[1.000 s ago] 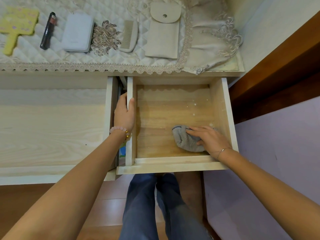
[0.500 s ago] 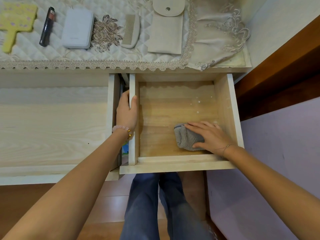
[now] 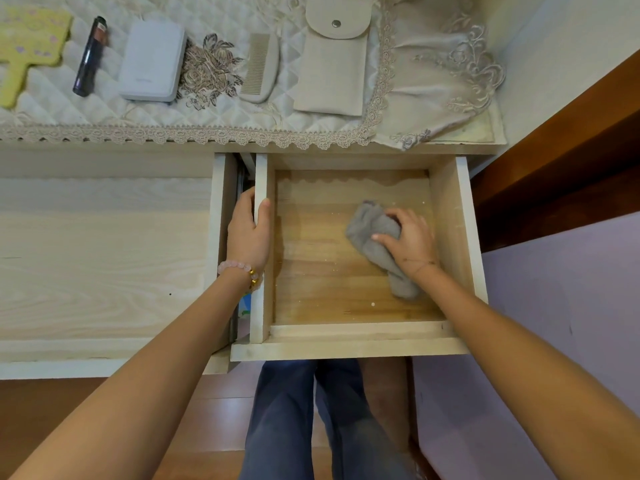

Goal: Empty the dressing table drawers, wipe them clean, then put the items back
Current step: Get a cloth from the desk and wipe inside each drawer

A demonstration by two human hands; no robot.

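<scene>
A small wooden drawer [image 3: 446, 220] is pulled out on the right, with nothing in it but a grey cloth [image 3: 372, 233] and some white specks. My right hand [image 3: 410, 240] presses the cloth onto the drawer floor, right of centre. My left hand [image 3: 247, 233] grips the drawer's left wall from above. A wide pale drawer [image 3: 104, 258] stands open to the left. On the quilted tabletop lie a yellow hand mirror [image 3: 31, 43], a dark tube [image 3: 90, 57], a white box [image 3: 152, 60], a comb [image 3: 258, 67] and a beige pouch [image 3: 332, 60].
A lace-edged cloth [image 3: 443, 84] hangs over the table's right end. A brown wooden frame [image 3: 568, 147] and a lilac surface [image 3: 561, 306] lie right of the drawer. My legs in blue trousers [image 3: 294, 417] stand under the drawer on a wooden floor.
My right hand has pushed the grey cloth from the near right part of the drawer floor towards the back. My left hand has stayed on the drawer wall.
</scene>
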